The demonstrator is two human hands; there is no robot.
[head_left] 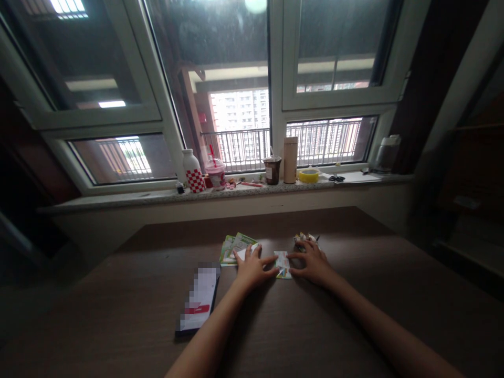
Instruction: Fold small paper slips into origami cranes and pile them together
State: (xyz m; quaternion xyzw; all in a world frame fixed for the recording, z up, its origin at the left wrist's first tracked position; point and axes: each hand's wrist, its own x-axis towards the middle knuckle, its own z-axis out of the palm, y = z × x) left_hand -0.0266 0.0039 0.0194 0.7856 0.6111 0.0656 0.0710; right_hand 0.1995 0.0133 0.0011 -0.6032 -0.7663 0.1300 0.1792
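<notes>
A small printed card (282, 257) lies on the table between my two hands. My left hand (252, 268) has its fingers spread; its thumb and index fingertip meet the card's left edge. Its other fingers rest over a white piece (246, 252) on top of several green-edged cards (241, 240). From the other side, the thumb and index finger of my right hand (314, 264) touch the card's right edge, with a gap between those two fingers. Just beyond that hand sits a crumpled wrapper-like bundle (302, 238), partly covered by the fingers.
A phone (202, 294), its screen partly blurred, lies left of my left forearm on the brown table (129, 294). Along the windowsill stand a checkered bottle (192, 170), a pink cup (215, 173), a dark drink cup (272, 170), a tan flask (290, 160), yellow tape (309, 176) and scissors (336, 178).
</notes>
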